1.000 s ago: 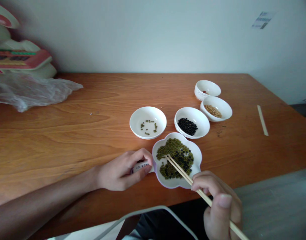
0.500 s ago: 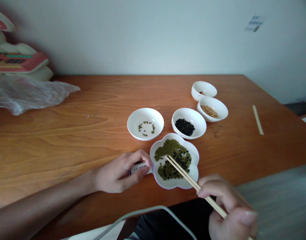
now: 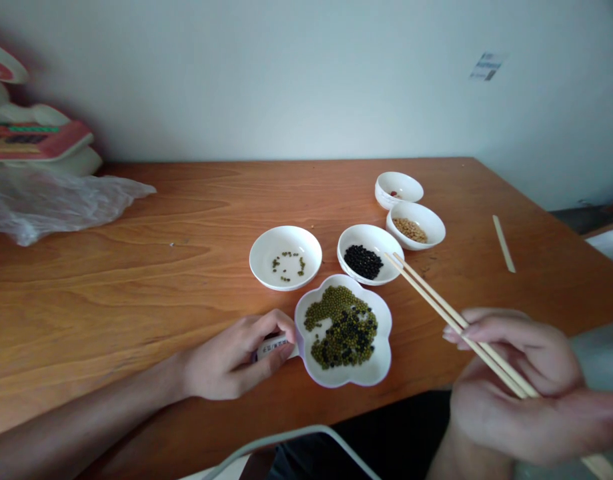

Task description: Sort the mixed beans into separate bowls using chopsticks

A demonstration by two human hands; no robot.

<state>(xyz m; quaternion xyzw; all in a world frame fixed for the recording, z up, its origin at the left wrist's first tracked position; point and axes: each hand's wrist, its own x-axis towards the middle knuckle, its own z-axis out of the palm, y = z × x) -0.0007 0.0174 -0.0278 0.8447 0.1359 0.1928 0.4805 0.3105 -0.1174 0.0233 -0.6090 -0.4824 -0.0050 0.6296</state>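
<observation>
My left hand (image 3: 236, 360) is closed around the short labelled handle of a white flower-shaped dish (image 3: 383, 347) with a lilac edge. Green mung beans (image 3: 331, 303) mixed with black beans lie in that dish. In my right hand (image 3: 521, 380) is a pair of wooden chopsticks (image 3: 433, 299). Their tips are close together over the right side of a white bowl (image 3: 356, 232) of black beans (image 3: 365, 262); whether a bean is between them I cannot tell. Left of it stands another white bowl (image 3: 259, 260) with a scattering of mung beans (image 3: 301, 265).
Behind the black beans stand a bowl (image 3: 433, 235) of yellow beans and a bowl (image 3: 409, 187) with a little something red. A flat wooden strip (image 3: 503, 243) lies to the right. Clear plastic (image 3: 76, 203) and a toy (image 3: 41, 140) are at the far left. A cable (image 3: 291, 435) crosses in front.
My right hand has moved right, and the chopstick tips have gone from the flower-shaped dish to the black-bean bowl. My left hand keeps its hold on the handle. The camera view has shifted slightly.
</observation>
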